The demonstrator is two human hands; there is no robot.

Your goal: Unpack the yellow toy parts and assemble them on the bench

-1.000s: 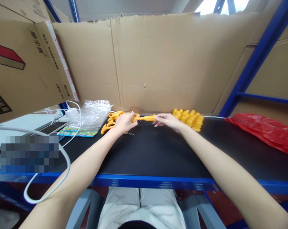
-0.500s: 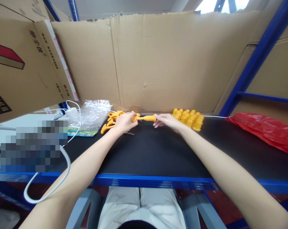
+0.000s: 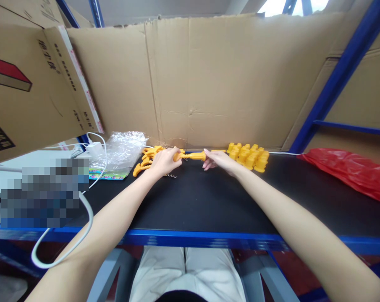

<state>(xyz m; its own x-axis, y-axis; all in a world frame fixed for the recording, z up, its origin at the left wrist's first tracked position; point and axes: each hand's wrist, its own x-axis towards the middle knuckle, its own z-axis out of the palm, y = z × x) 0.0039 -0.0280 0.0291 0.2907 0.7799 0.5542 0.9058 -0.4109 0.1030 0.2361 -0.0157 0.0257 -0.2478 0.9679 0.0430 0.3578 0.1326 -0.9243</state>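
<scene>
Where two bare hands meet over the far part of the tabletop, one yellow piece [image 3: 197, 156] lies level between them. Left hand [image 3: 164, 161]: fingers closed about its near-left end. Right hand [image 3: 220, 160]: fingers bent at its opposite end; whether they pinch it, cannot tell. Tabletop [image 3: 202, 201]: black, matt, bounded in front by a blue metal edge [image 3: 202, 238]. Beside and partly behind the left hand, yellow handles [image 3: 141, 167] in a loose heap, a thin metal spiral [image 3: 172, 176] near them. Just beyond the right hand, a close cluster of yellow sleeves [image 3: 251, 158]. Far right, a crumpled red plastic bag [image 3: 350, 174]. Left, crinkled clear wrap [image 3: 123, 149] over a brightly printed packet [image 3: 120, 174]; near these, a white adapter [image 3: 95, 149], and a looped white cable [image 3: 89, 209] towards the front. Backing: a creased brown cardboard panel [image 3: 240, 79], ragged along the top. Upper left, a printed carton [image 3: 26, 96]. Right, a slanting blue post [image 3: 337, 84].
</scene>
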